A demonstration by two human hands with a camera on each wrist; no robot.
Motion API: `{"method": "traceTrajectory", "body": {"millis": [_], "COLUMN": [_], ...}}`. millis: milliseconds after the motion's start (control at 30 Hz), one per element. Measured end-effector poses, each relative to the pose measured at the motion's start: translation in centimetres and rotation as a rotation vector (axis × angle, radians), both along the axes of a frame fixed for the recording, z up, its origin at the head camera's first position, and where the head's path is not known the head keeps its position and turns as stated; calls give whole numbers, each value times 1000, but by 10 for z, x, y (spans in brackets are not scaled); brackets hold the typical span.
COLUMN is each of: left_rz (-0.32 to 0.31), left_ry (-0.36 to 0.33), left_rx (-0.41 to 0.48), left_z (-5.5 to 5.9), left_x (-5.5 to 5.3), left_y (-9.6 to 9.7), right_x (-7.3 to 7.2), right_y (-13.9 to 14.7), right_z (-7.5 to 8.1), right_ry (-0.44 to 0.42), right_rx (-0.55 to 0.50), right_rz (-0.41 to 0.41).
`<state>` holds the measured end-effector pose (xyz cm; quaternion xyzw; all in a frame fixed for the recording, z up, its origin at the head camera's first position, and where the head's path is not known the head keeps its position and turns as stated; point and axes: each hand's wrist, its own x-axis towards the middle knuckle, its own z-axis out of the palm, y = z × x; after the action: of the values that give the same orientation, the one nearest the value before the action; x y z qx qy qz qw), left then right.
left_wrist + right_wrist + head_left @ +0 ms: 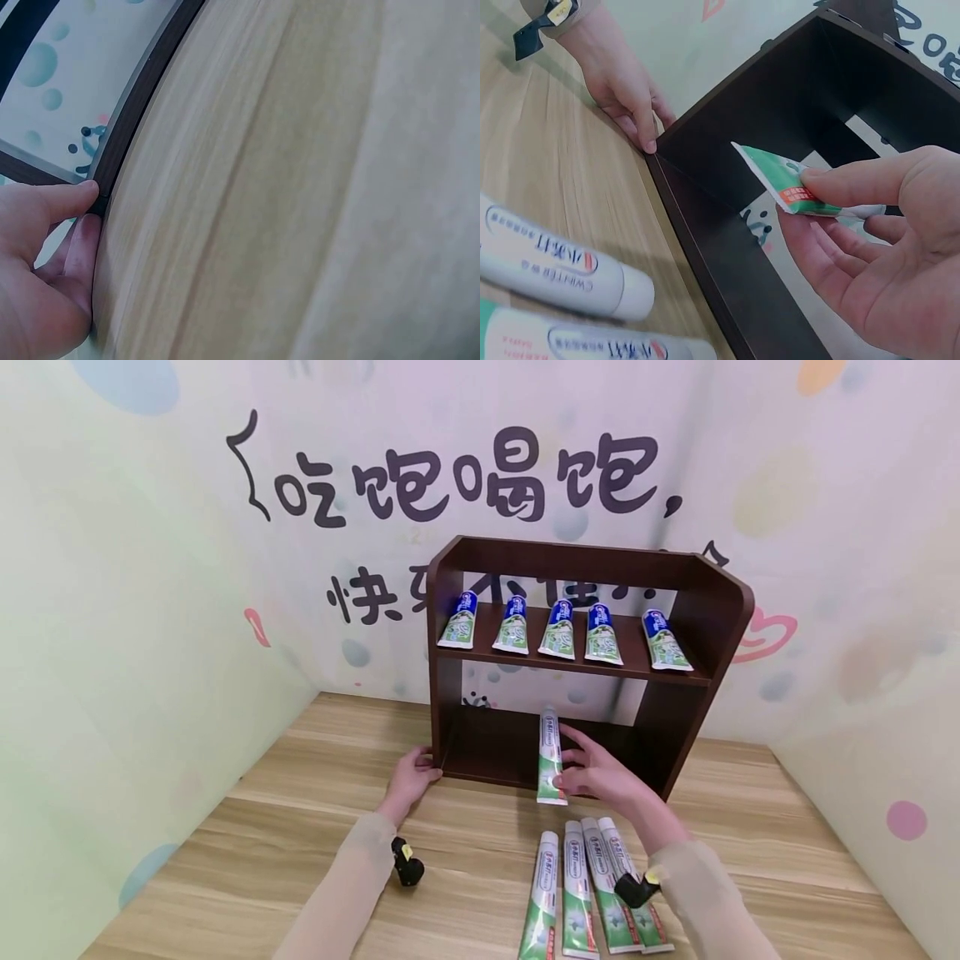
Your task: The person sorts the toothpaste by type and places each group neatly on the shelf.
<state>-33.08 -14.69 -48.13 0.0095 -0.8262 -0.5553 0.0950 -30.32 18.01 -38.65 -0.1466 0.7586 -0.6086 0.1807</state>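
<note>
My right hand [600,774] pinches a green-and-white toothpaste tube [550,760] between thumb and fingers, cap end pointing away into the lower compartment. In the right wrist view the tube [780,176] is held in front of the shelf opening, its flat end clear of the thumb. At the dark brown shelf's [442,727] lower left front corner, my left hand [411,781] grips the edge. The left wrist view shows the thumb on one side of that corner of the shelf [124,142] and the fingers on the other.
On the upper board lie several blue-and-green toothpaste tubes [557,631] in a row. Several more green-and-white tubes [577,893] lie on the wooden table [292,835] before the shelf, partly under my right forearm. Printed walls [135,610] stand behind and at both sides.
</note>
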Motion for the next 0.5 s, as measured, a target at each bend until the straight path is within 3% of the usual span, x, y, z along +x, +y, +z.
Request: {"method": "traceTrajectory", "body": {"millis": [233,500], "left_rz": [4,5], "left_ry": [-12,-16], "left_rx": [5,2], "left_z": [2,3], "left_x": [2,2], "left_y": [1,0], "right_x": [-10,-18], "right_y": [-22,-49], "right_z": [-4,-10], "right_ry": [41,93], "right_rx": [-20,-78], "right_rz": [-14,-88]}}
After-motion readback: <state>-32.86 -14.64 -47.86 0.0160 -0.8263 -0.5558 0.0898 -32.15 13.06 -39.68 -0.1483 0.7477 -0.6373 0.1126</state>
